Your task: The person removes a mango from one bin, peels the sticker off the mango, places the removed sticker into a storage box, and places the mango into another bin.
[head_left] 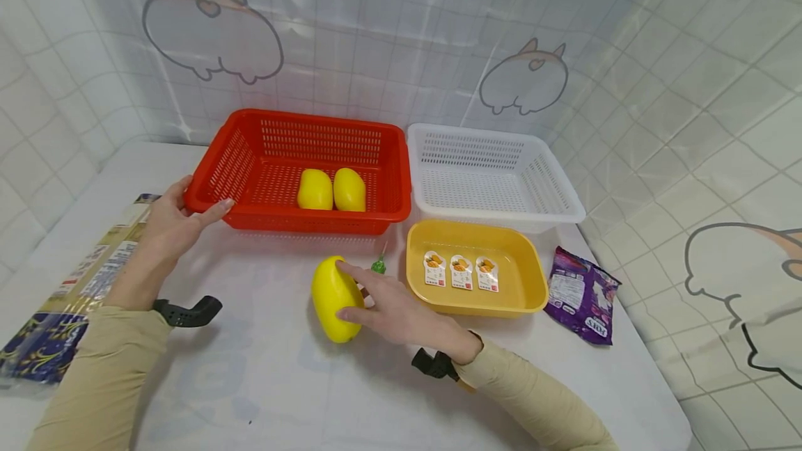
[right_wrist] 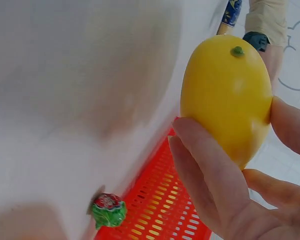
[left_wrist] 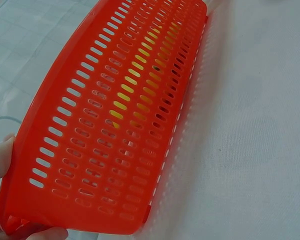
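A yellow lemon-shaped fruit (head_left: 335,298) lies on the white table in front of the red basket (head_left: 250,214). My right hand (head_left: 382,305) grips this lemon (right_wrist: 225,95), fingers on its top and thumb at its near side. Two more yellow lemons (head_left: 331,189) sit side by side inside the red basket. My left hand (head_left: 178,218) holds the basket's front-left corner, thumb along the rim; the left wrist view shows fingertips (left_wrist: 0,157) on the slotted red wall (left_wrist: 115,125).
A white basket (head_left: 564,207) stands right of the red one. In front of it sits a yellow tray (head_left: 520,298) with three small packets. A purple snack bag (head_left: 583,294) lies to its right, a small green wrapped candy (head_left: 378,266) near the lemon, a long packet (head_left: 69,291) at the left.
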